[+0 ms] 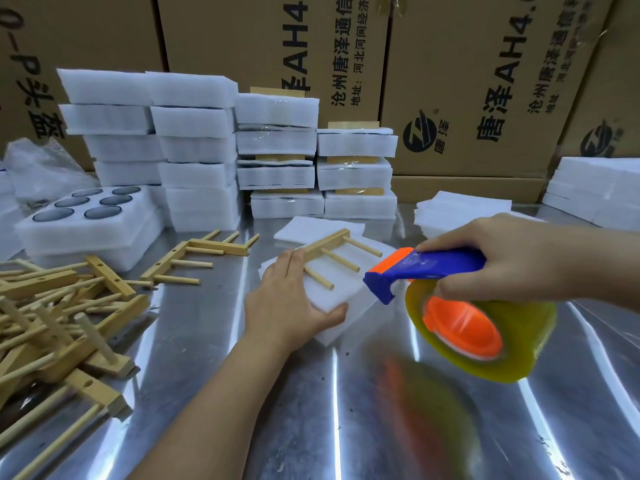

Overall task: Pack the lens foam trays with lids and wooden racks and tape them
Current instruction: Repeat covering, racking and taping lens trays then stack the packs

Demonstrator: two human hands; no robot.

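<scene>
A white foam tray with its lid (341, 292) lies at the middle of the steel table, a wooden rack (332, 252) with three dowels lying on top. My left hand (287, 299) grips the tray's near left corner, thumb along the front edge and fingers on the lid beside the rack. My right hand (509, 254) grips the blue handle of a tape dispenser (460, 306) with an orange hub and a yellowish tape roll, held just right of the tray, its blue nose close to the tray's right edge. An open tray of dark lenses (86, 220) sits at the left.
A pile of loose wooden racks (59, 317) covers the left of the table (311, 410). Stacks of foam trays (194, 150) and taped packs (318, 168) stand behind, before cardboard boxes (467, 81). Loose foam lids (460, 209) and more foam (595, 188) lie at the right.
</scene>
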